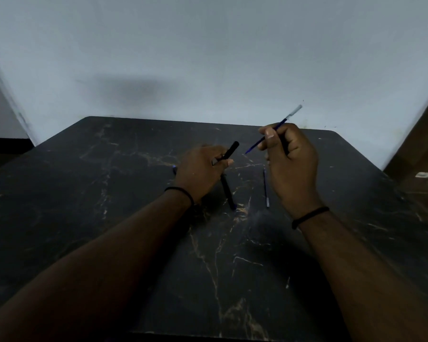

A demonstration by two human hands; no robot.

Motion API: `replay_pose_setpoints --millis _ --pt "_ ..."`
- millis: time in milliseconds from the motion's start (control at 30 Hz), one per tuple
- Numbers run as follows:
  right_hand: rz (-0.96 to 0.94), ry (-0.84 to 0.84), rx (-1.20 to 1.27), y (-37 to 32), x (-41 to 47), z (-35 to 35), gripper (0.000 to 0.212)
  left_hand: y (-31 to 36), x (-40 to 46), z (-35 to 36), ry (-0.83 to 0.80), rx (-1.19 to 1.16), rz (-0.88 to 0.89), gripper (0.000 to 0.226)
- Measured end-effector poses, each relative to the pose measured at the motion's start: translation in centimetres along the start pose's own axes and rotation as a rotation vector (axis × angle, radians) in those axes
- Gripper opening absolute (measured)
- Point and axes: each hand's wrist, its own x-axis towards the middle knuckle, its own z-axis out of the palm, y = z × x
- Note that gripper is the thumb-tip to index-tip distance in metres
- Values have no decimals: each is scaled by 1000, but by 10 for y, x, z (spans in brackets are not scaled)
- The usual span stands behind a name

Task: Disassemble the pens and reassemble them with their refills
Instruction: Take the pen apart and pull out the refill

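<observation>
RIGHT HAND: pinches blue refill mid-shaft, raised, tip toward barrel | LEFT HAND: grips black barrel, open end up-right, apart from refill tip | TABLE: second black pen, spare refill lying flat | HANDLING: refill judged light, thin, bendable; hold near tip for insertion.

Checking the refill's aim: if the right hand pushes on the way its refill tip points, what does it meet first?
Probably the black pen barrel gripped by the left hand; the blue refill in the right hand points toward its open end, though depth is unclear.
</observation>
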Motion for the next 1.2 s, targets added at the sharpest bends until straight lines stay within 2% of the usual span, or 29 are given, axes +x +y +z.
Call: replay_pose_setpoints --millis 200,333,533,667,1200 --pt "27 -41 46 1 -2 0 12 -2 0 1 9 36 47 17" --pt "-12 -24 43 6 -2 -1 17 -2 0 0 -3 61 50 17" --pt "-195 -69 -223 12 2 -7 47 -2 1 0 -46 83 22 17" --pt "-238 -112 -226 12 1 -9 57 -1 0 -1 -66 109 43 14" --pt "-278 -180 -236 10 -2 -1 65 6 -1 -1 -47 121 103 17"
